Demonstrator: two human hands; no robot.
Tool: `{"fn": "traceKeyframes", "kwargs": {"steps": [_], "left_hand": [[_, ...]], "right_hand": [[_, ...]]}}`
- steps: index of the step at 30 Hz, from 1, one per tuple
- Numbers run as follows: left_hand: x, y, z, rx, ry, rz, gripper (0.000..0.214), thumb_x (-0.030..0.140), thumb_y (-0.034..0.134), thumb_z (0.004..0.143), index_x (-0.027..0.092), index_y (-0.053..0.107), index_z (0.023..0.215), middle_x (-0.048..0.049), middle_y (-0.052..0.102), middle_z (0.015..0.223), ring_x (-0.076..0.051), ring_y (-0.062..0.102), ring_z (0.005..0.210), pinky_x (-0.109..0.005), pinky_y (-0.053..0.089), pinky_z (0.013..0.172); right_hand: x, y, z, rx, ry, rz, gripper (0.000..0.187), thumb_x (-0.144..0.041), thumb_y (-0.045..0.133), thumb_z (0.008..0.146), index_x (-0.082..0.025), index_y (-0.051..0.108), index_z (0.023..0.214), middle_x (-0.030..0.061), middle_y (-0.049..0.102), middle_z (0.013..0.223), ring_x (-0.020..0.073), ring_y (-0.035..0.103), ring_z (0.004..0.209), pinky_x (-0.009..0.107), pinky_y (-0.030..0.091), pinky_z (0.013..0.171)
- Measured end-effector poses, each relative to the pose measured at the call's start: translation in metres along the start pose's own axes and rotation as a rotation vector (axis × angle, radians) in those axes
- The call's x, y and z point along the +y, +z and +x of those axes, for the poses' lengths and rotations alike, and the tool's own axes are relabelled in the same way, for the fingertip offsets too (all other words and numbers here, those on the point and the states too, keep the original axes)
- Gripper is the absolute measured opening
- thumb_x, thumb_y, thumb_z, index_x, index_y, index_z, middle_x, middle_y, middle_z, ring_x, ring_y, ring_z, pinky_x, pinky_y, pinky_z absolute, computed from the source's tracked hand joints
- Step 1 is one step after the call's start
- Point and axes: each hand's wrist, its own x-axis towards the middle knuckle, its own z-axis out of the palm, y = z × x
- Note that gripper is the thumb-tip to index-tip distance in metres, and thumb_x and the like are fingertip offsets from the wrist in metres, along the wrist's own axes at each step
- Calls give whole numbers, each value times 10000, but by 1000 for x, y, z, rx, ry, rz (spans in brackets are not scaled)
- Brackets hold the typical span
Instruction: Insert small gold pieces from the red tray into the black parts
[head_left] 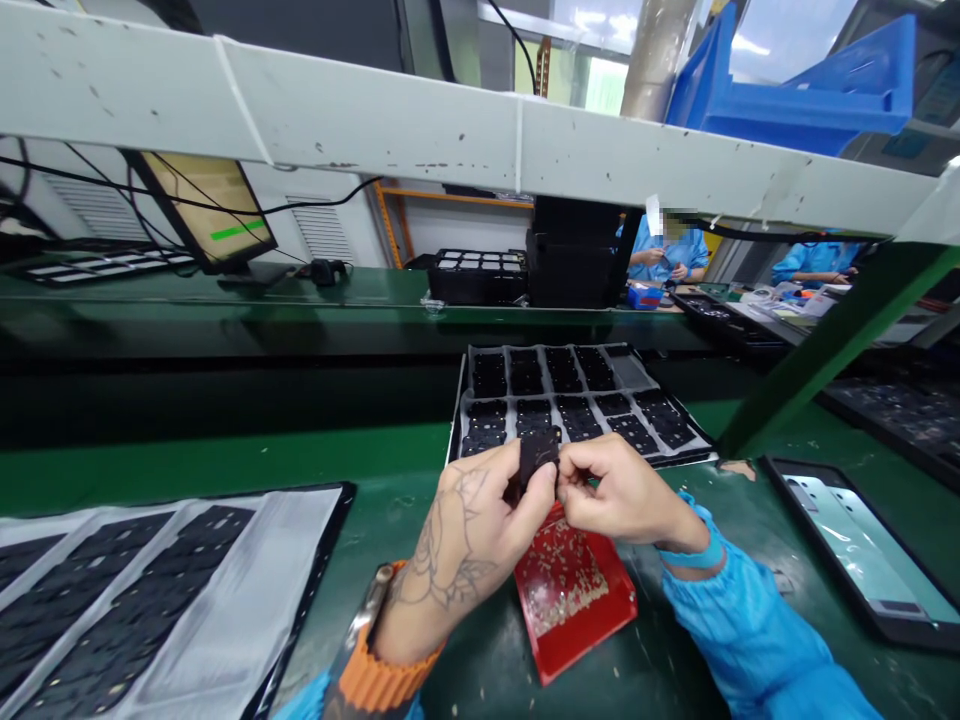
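Note:
My left hand (469,535) pinches a small black flat part (537,452) between thumb and fingers, held upright over the green bench. My right hand (619,492) is closed in a pinch against the right edge of the same part. Just below both hands lies a red tray (574,600) holding several tiny pale pieces. Behind the hands sits a black compartment tray (637,372) filled with several similar black parts.
A second tray of black parts under clear film (187,590) lies at the left front. A dark tray with a shiny panel (862,545) sits at the right. A green post (832,350) slants up at the right. A monitor (206,205) and other seated workers (667,255) are beyond.

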Motion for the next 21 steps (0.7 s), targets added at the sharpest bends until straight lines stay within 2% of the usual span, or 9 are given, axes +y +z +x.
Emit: {"fn": "traceKeyframes", "kwargs": {"steps": [4, 7, 14, 21], "left_hand": [[-2, 1, -1, 6, -20, -5, 219, 162, 526, 909, 157, 534, 690, 34, 546, 586, -86, 457, 478, -207, 335, 486], [-4, 1, 0, 5, -53, -28, 216, 166, 528, 912, 152, 554, 698, 40, 533, 568, -84, 459, 474, -206, 334, 484], [-6, -5, 2, -11, -200, -115, 256, 228, 525, 923, 150, 593, 689, 43, 514, 517, -91, 455, 446, -218, 325, 459], [-5, -5, 2, -3, -225, -141, 280, 248, 520, 925, 165, 572, 663, 41, 514, 498, -101, 462, 443, -225, 339, 470]], "right_hand": [[0, 3, 0, 66, -72, -150, 121, -155, 430, 770, -200, 376, 671, -64, 356, 554, 115, 315, 475, 251, 218, 476], [0, 3, 0, 85, -51, -176, 154, -158, 425, 812, -194, 387, 668, -61, 354, 558, 118, 329, 483, 254, 227, 487], [-8, -7, -3, -34, 95, 67, 209, -201, 466, 940, -172, 594, 778, 0, 616, 697, 149, 535, 571, 238, 378, 540], [-9, -8, -3, -21, 104, 128, 168, -177, 497, 907, -170, 614, 787, -3, 636, 705, 145, 553, 574, 226, 396, 526]]}}
